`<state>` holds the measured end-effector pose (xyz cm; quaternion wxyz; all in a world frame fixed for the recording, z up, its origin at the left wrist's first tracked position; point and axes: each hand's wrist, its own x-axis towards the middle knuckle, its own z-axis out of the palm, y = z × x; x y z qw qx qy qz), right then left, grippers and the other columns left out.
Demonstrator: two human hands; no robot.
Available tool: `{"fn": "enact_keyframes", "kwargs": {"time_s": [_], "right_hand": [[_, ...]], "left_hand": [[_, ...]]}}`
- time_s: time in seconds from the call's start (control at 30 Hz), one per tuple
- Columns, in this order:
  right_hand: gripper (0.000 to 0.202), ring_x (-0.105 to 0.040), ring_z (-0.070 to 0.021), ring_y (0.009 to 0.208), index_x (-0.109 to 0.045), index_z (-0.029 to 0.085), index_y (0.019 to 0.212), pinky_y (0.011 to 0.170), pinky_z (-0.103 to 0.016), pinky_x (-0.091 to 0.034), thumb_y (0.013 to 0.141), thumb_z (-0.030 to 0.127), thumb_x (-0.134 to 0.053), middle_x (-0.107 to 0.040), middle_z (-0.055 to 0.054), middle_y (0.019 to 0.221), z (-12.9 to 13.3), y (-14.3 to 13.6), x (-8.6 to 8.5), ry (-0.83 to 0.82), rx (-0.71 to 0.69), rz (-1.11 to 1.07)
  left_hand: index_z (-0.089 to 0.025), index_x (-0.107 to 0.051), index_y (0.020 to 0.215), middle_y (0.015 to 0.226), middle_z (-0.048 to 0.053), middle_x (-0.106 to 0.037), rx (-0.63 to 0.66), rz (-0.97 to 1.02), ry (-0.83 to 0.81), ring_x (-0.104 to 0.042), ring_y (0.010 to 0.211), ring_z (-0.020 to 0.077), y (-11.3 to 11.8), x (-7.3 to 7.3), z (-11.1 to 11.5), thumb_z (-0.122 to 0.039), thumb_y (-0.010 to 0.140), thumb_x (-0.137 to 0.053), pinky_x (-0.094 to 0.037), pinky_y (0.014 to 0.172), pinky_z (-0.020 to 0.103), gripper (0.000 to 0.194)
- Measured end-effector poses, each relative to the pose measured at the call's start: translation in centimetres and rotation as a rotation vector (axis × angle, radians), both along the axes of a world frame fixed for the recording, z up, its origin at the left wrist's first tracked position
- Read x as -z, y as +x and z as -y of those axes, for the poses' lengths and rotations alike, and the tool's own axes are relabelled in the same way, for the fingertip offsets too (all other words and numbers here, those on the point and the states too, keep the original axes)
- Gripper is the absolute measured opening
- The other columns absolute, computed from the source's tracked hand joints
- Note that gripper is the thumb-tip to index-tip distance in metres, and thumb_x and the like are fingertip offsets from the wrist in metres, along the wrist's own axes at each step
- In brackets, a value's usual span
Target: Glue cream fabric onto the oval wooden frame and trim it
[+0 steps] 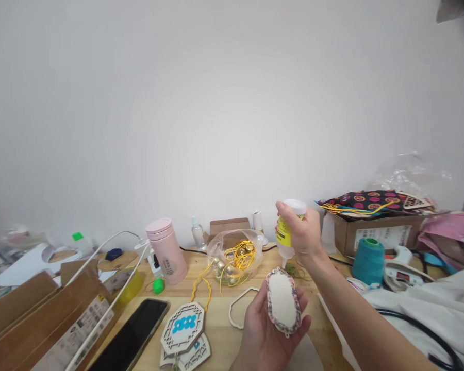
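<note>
My left hand [263, 330] is closed around the edges of a small elongated white plaque [283, 304] with a patterned pink and dark border and a little loop at its lower end. My right hand [305, 226] grips an upside-down squeeze bottle [284, 234] with a yellow label. The bottle's nozzle points down at the plaque's top edge; whether it touches cannot be made out. Beside my left hand, a thin pale frame [232, 312] lies on the wooden table [220, 309]. Further left is an octagonal lattice ornament [183, 327] with blue shapes and a yellow cord.
A plastic bag of gold bells and yellow cord [235, 257] sits behind my hands. To the left are a pink tumbler [167, 252], a phone [129, 335] and an open cardboard box [62, 324]. Teal thread [368, 263] and white cloth [421, 309] lie on the right.
</note>
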<state>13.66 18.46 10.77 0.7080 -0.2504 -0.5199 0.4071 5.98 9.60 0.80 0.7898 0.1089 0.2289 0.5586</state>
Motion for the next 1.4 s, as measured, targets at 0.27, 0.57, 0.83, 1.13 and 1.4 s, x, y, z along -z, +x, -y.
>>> {"fn": "enact_keyframes", "kwargs": {"time_s": [0.27,0.57,0.83,1.13,1.4], "right_hand": [[0.031,-0.045,-0.0095,0.039,-0.051,0.016,0.056,0.039,-0.021,-0.036,0.063,0.043,-0.064,-0.047,0.006,0.046,-0.1,0.1,0.0,-0.021,-0.007,-0.002],[0.030,-0.046,-0.0096,0.036,-0.051,0.016,0.055,0.036,-0.021,-0.035,0.064,0.041,-0.064,-0.046,0.006,0.042,0.2,0.4,-0.5,-0.033,-0.078,-0.078],[0.030,-0.045,-0.0090,0.038,-0.051,0.016,0.056,0.039,-0.021,-0.036,0.068,0.041,-0.062,-0.046,0.006,0.044,0.9,0.4,-0.6,0.062,-0.050,-0.062],[0.031,-0.044,-0.0088,0.040,-0.048,0.016,0.053,0.041,-0.022,-0.035,0.070,0.039,-0.061,-0.045,0.005,0.045,1.6,0.2,-0.8,0.196,0.011,0.013],[0.032,-0.042,-0.0079,0.039,-0.045,0.017,0.052,0.040,-0.021,-0.034,0.069,0.038,-0.061,-0.042,0.006,0.046,2.0,0.0,-0.9,0.218,0.023,0.027]], "left_hand": [[-0.010,-0.061,0.097,0.086,0.010,-0.068,-0.001,0.010,0.012,-0.061,0.081,0.0192,0.0,-0.4,0.0,-0.044,0.076,-0.050,-0.043,0.072,0.033,0.041],[-0.010,-0.060,0.097,0.089,0.010,-0.067,0.022,0.034,0.083,-0.061,0.084,0.0198,0.1,-0.4,0.2,-0.043,0.078,-0.047,-0.045,0.072,0.032,0.041],[-0.010,-0.061,0.099,0.091,0.011,-0.069,0.030,0.037,0.099,-0.061,0.088,0.0222,0.1,-0.6,0.3,-0.043,0.080,-0.044,-0.048,0.070,0.035,0.041],[-0.013,-0.061,0.101,0.101,0.011,-0.066,0.037,0.102,0.199,-0.060,0.093,0.0225,-0.4,-0.4,0.4,-0.043,0.084,-0.033,-0.049,0.072,0.037,0.045],[-0.013,-0.061,0.102,0.102,0.010,-0.066,0.066,0.143,0.252,-0.060,0.095,0.0220,-0.3,-0.4,0.4,-0.044,0.085,-0.029,-0.049,0.072,0.036,0.048]]}}
